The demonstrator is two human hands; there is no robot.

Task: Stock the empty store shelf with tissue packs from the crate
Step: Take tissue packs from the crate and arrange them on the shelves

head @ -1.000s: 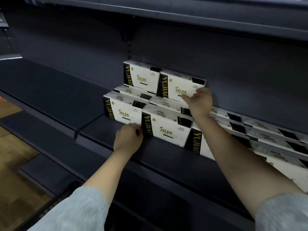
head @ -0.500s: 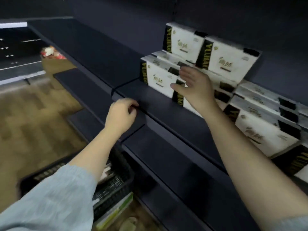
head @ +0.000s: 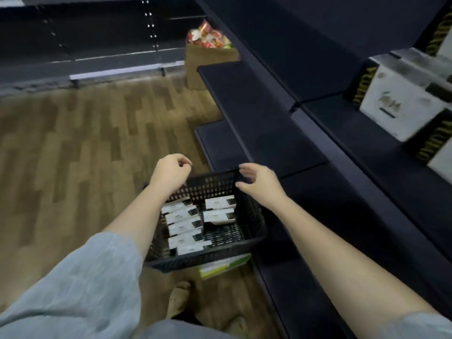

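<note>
A wood-plank floor in mixed brown tones spreads out to the left of both grips and beyond them. Well beyond the grips, against the end of the shelving, stands a brown cardboard box heaped with red, white and yellow snack packets. A dark empty rack with a pale edge strip crosses the far side of the floor. Below the grips and nearer the camera, a green-and-white flat box lies on the floor, and a tan slipper shows close by it.
</note>
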